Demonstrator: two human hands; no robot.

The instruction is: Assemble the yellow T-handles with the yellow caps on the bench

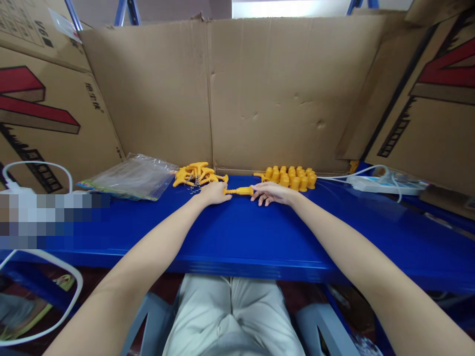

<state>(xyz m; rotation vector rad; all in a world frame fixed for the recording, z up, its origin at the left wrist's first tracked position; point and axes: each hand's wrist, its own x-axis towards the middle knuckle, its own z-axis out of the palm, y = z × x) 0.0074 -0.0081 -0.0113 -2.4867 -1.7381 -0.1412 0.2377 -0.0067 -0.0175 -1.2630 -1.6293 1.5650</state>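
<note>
Between my hands, just above or on the blue table, lies a yellow plastic piece (pixel 244 191) with a twisted shaft on the left and a ribbed cylinder on the right. My left hand (pixel 215 193) is closed around its left end, which the fingers hide. At the cylinder's right end, my right hand (pixel 272 193) pinches with thumb and index finger, the other fingers loosely curled. Behind my left hand is a pile of yellow T-shaped handles (pixel 198 170) with small metal parts among them. Several yellow cylindrical caps (pixel 293 177) stand grouped behind my right hand.
A clear plastic bag (pixel 129 175) lies at the back left of the blue table (pixel 237 237). Cardboard walls (pixel 297 89) enclose the back and sides. A white power strip (pixel 386 184) with cables sits at right. A white cable (pixel 74 301) loops at the left edge.
</note>
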